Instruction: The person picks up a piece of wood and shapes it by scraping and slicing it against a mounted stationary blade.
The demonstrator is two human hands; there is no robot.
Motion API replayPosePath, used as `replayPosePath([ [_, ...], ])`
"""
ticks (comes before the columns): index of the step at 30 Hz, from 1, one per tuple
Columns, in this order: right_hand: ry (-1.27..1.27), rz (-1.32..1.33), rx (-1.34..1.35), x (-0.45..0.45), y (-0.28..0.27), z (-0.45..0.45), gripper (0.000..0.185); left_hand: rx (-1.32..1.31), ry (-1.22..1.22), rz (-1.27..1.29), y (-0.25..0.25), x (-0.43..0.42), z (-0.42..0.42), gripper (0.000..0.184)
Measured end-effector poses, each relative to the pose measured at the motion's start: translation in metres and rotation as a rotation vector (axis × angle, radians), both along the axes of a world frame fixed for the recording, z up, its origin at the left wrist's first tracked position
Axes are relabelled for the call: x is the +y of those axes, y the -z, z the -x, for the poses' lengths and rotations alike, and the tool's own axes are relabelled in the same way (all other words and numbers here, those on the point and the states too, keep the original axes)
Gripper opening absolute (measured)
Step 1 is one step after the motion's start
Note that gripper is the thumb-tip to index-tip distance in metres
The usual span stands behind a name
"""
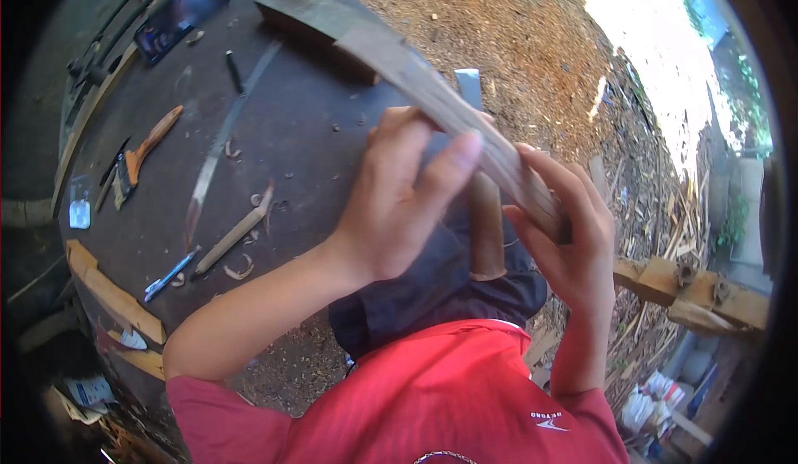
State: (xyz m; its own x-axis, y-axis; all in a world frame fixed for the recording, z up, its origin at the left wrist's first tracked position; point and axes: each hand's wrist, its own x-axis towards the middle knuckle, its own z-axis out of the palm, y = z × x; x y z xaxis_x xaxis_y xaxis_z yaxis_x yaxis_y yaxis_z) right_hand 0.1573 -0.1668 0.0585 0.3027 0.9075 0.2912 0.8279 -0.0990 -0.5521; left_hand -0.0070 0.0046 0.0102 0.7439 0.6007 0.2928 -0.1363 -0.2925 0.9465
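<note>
A long, slightly curved piece of wood (pixel 440 90) slants across the middle of the view. My left hand (pixel 403 186) grips it around its middle, with the thumb on top. Farther down, my right hand (pixel 565 223) holds the near end between thumb and fingers. The far end of the piece overlaps a thick wooden block (pixel 303 17) at the table's edge; whether they touch, I cannot tell. Below my hands, a chisel with a brown wooden handle (pixel 487 231) lies over my lap. Its flat metal blade (pixel 469 84) shows past the wood.
On the dark table (pixel 307 132) lie a thin saw blade (pixel 223 136), a paintbrush (pixel 150 148), a pencil-like wooden stick (pixel 233 240), a blue pen (pixel 170 274) and curled shavings. A phone (pixel 183 14) leans at the back left. Wood chips (pixel 499 24) cover the ground.
</note>
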Motion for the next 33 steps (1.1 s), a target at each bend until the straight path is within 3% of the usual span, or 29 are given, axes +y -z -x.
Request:
replayPosePath([
  [4, 0.025, 0.034, 0.051, -0.001, 0.001, -0.003, 0.076, -0.01, 0.017, 0.373, -0.007, -0.001, 0.002, 0.064],
  [11, 0.034, 0.053, 0.066, -0.005, 0.008, -0.01, 0.061, 0.049, 0.032, 0.46, -0.007, -0.002, 0.0, 0.064],
  [14, 0.023, 0.07, 0.106, -0.005, 0.01, -0.009, 0.052, 0.102, 0.075, 0.304, 0.002, 0.005, 0.004, 0.058],
  [33, 0.047, 0.09, 0.089, -0.002, 0.015, -0.006, 0.05, 0.075, 0.059, 0.296, 0.009, 0.005, 0.001, 0.05],
])
